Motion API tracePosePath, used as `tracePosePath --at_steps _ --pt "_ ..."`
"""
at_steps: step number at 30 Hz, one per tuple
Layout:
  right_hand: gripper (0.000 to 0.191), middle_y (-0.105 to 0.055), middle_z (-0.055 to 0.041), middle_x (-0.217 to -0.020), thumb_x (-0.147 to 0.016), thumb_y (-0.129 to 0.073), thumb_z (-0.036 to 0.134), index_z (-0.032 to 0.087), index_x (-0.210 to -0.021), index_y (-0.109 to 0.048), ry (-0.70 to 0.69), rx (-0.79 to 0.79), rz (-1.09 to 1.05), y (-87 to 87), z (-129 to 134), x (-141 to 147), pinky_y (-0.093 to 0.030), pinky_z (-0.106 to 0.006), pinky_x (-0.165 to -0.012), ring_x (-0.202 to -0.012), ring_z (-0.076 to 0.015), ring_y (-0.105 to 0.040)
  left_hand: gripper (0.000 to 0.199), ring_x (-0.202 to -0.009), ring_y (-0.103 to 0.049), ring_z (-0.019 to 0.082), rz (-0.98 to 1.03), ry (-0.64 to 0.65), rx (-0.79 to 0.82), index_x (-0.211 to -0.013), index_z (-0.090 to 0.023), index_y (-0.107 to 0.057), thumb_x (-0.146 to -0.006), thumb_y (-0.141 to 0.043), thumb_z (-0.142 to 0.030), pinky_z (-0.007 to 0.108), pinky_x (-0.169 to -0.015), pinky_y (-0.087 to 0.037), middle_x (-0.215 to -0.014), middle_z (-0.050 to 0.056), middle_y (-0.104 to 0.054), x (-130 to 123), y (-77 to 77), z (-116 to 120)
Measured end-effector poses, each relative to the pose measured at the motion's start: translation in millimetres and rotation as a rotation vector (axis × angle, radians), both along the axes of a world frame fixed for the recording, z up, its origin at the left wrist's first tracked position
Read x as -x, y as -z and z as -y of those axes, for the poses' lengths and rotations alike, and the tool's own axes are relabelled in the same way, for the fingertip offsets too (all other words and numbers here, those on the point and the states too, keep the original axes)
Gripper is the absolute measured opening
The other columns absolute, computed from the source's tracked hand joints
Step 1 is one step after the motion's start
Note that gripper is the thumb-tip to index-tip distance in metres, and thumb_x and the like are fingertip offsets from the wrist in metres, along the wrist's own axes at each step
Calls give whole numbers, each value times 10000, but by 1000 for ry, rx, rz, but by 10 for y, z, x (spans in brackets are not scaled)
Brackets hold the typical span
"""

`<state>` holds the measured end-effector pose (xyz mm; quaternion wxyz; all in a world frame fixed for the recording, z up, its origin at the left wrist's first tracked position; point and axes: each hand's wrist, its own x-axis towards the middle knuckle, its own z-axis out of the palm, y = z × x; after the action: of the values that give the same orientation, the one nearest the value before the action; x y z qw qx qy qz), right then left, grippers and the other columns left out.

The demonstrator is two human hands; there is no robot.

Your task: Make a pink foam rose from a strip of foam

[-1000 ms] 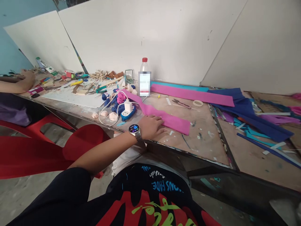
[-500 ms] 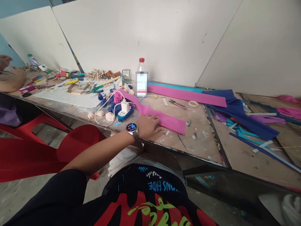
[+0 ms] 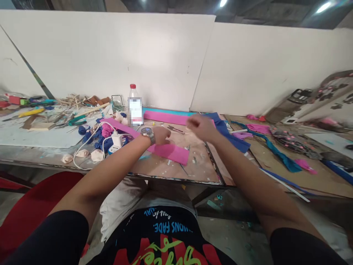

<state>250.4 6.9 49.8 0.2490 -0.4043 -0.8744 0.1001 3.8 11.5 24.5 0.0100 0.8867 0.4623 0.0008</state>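
White wall panels [image 3: 110, 55] stand behind a long workbench [image 3: 204, 172], with a red seat [image 3: 55, 198] below its front edge at the left. On the bench, dark blue fabric [image 3: 233, 137] spreads beyond the right forearm. The far pink strip [image 3: 165, 117] lies along the back, against a light blue strip [image 3: 162, 110], its right end partly behind the right hand [image 3: 202, 127]. The near pink strip [image 3: 176, 154] runs diagonally from beside the white cable [image 3: 75, 154] to the front middle of the bench, passing under the left hand [image 3: 161, 135]. That hand has its fingers loosely bent, partly open; whether it touches or grips the strip cannot be told. The right hand is blurred, its fingers curled inward; whether it has hold of anything cannot be told. A red-capped bottle [image 3: 132, 90] stands upright behind a pixelated panel. Left of the left wrist, a white plug [image 3: 117, 139] sits in a blue-and-white socket block [image 3: 111, 149]. Thread snips [image 3: 176, 129] lie between the hands. Smallest are the cream fabric rosettes [image 3: 82, 153], near the front edge
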Motion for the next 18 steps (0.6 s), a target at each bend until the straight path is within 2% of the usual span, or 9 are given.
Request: tracePosePath --at_steps 3,5,6,8,11,14,18 --pt "427 -714 -67 -1008 -812 -821 464 179 -1115 -727 -133 90 151 233 25 78 -571 -383 -831 -888 -222 -678 426 -980 -701 287 48 29 -41 -1164 -207 -719 -902 -575 -511 354 -831 -496 -979 108 -763 -3 37 -77" --pt "603 -715 -71 -1032 -664 -911 498 223 -1172 -737 -227 129 206 404 66 139 -548 -370 -842 -917 -246 -668 391 -907 -703 267 88 40 -52 -1117 -200 -730 -928 -539 -483 338 -784 -485 -915 100 -759 49 92 -92" --pt "657 -697 -95 -1112 -670 -900 509 223 -1231 -714 -312 133 238 476 79 164 -527 -386 -883 -989 -269 -654 379 -864 -699 252 111 50 -52 -1078 -197 -737 -932 -534 -481 326 -755 -475 -887 92 -756 85 120 -97" --pt "508 -690 -98 -1086 -763 -831 487 209 -1177 -734 -380 152 221 576 78 197 -500 -376 -882 -974 -258 -646 379 -796 -679 223 166 68 -52 -1025 -186 -737 -943 -517 -483 309 -706 -450 -860 83 -747 157 167 -104" --pt "273 -697 -79 -970 -867 -724 424 187 -997 -760 -323 177 136 631 16 195 -481 -332 -796 -851 -216 -636 421 -683 -629 184 242 95 -33 -973 -174 -728 -966 -474 -509 294 -641 -414 -780 60 -718 225 190 -96" --pt "239 -710 -76 -928 -920 -641 384 169 -944 -743 -231 174 53 621 -49 145 -466 -319 -782 -844 -212 -633 414 -691 -623 163 295 149 5 -1030 -191 -714 -965 -486 -530 276 -644 -427 -798 33 -714 213 174 -56" --pt "272 -726 -64 -913 -953 -578 392 170 -996 -729 -166 223 -33 583 -65 85 -465 -305 -761 -833 -207 -634 445 -970 -652 207 415 319 18 -1110 -208 -689 -878 -632 -584 306 -848 -479 -1088 64 -725 135 193 0"
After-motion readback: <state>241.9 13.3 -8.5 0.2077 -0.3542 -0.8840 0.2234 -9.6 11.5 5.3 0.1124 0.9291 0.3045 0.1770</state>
